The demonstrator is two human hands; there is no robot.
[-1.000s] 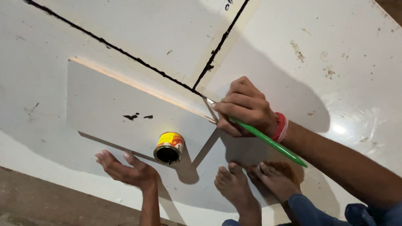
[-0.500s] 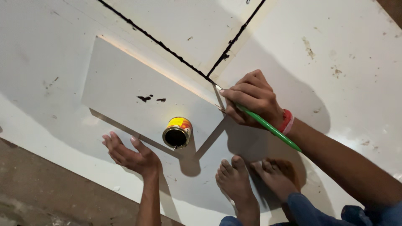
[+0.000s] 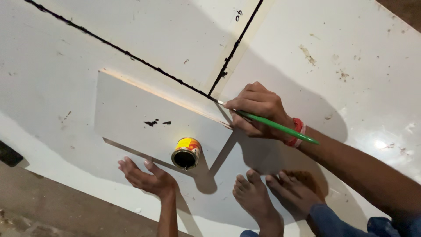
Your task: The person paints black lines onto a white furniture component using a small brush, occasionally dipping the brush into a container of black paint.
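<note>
Down on the floor, the right hand has its fingers pinched shut around a green brush, gripping it near the front end. The brush tip rests on the white board right where two black painted lines meet, and the handle slants back down to the right over the wrist, which wears a red band.

The left hand lies palm up with its fingers spread wide and holds nothing. It rests on the board's lower part, just below a smaller white panel that lies flat on the board. A few small black spots mark that panel.

A small yellow-and-orange tin stands open at the panel's lower edge, between the two hands and nearer the left one. Its inside looks dark. It casts a shadow down to the right.

Two bare feet rest on the board below the right hand. A strip of brown floor shows at the lower left, beyond the board's edge.
</note>
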